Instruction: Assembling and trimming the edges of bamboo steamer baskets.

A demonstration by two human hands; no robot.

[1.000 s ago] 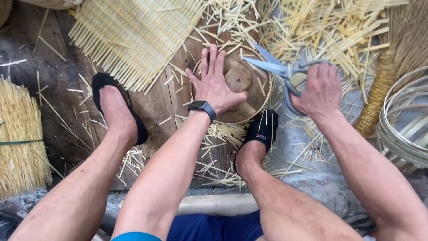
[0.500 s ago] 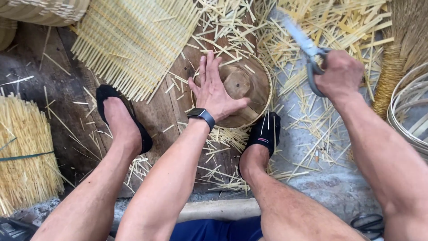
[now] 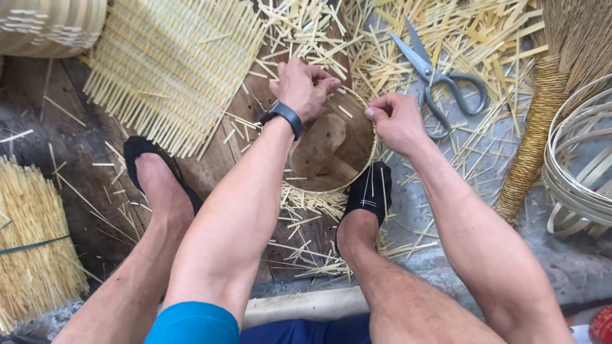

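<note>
A round wooden block (image 3: 331,146) with a thin bamboo hoop around its rim stands on the floor boards between my feet. My left hand (image 3: 305,86) pinches the hoop at the block's far left edge, a dark watch on its wrist. My right hand (image 3: 396,121) pinches the hoop at the block's right edge. Large grey scissors (image 3: 440,79) lie on the ground beyond my right hand, among cut bamboo slivers.
A woven bamboo mat (image 3: 172,64) lies at upper left. A bundle of thin sticks (image 3: 32,248) sits at far left. A broom handle (image 3: 535,140) and coiled bamboo strips (image 3: 583,172) are at right. A basket edge (image 3: 44,25) shows at top left.
My right hand has put the scissors down on the ground and come to the hoop's right edge. My left hand has lifted off the block's top and now pinches the hoop.
</note>
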